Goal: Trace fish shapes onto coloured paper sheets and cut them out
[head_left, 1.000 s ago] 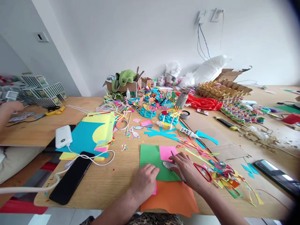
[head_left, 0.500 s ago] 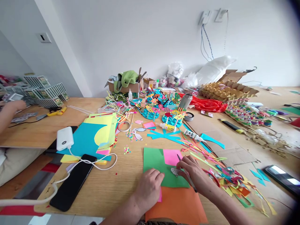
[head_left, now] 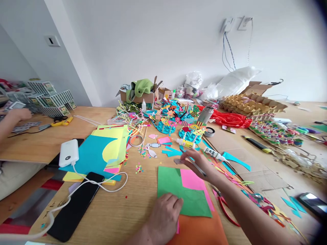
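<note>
Though illegible, glue (head_left: 185, 143) nr rt hand (head_left: 197, 163)

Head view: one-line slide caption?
Left hand flat on green sheet; right hand, holding a pen and a grey cutout, hovers over a table littered with paper scraps.

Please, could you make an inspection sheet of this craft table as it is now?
Surface: wooden table, mostly covered.
Job's things: green sheet overlapping orange sheet, pink sheet on top.
Clutter: paper scraps, glue bottle, red scissors, egg cartons.
Hands: left hand flat on green sheet; right hand raised, pinching grey cut-out, pen between fingers.
Cables: white cable from power bank loops beside phone; wires hang below wall sockets.
Surroundings: another person's hand far left; white wall.
</note>
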The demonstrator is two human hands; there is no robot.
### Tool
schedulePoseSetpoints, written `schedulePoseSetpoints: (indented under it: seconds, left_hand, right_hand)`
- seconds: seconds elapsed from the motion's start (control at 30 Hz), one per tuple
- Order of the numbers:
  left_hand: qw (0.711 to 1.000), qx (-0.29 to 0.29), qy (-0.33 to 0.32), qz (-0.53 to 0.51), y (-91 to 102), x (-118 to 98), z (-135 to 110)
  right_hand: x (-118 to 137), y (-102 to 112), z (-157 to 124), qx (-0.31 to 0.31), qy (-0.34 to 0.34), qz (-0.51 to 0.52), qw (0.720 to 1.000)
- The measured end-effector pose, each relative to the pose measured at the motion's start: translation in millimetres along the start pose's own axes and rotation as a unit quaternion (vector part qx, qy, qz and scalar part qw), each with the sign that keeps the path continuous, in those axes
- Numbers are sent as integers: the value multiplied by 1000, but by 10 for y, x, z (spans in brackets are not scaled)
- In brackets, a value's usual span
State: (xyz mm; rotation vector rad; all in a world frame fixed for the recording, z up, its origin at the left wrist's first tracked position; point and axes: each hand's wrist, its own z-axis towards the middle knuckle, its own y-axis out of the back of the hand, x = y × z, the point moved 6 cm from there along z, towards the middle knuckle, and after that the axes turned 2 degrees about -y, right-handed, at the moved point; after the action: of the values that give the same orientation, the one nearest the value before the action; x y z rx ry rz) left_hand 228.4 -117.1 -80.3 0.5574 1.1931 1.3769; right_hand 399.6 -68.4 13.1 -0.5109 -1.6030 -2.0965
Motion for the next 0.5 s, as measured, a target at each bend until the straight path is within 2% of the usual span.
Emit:
schedulePoseSetpoints:
  seconds: [0.07,0.17,0.27,0.4,0.5]
  left_hand:
    - [1000,-22,-7,1,-25,11,-9]
    - [998,-67,-19,7,-69,24,-36]
    - [995,-99,-29,17,-111,39,-55]
    - [993,-107,-35,21,-95,51,-35]
    - [995,-88,-40,17,-60,39,-20]
  right_hand:
    - [-6,-120,485,-5,29,-28,999]
    - [-94,-435,1207,25,16,-78,997]
    - [-207,-756,1746,45,-11,-110,993]
    - [-347,-1069,2046,72,-44,-155,984]
    - [-363,-1082,2065,61,-43,-176,982]
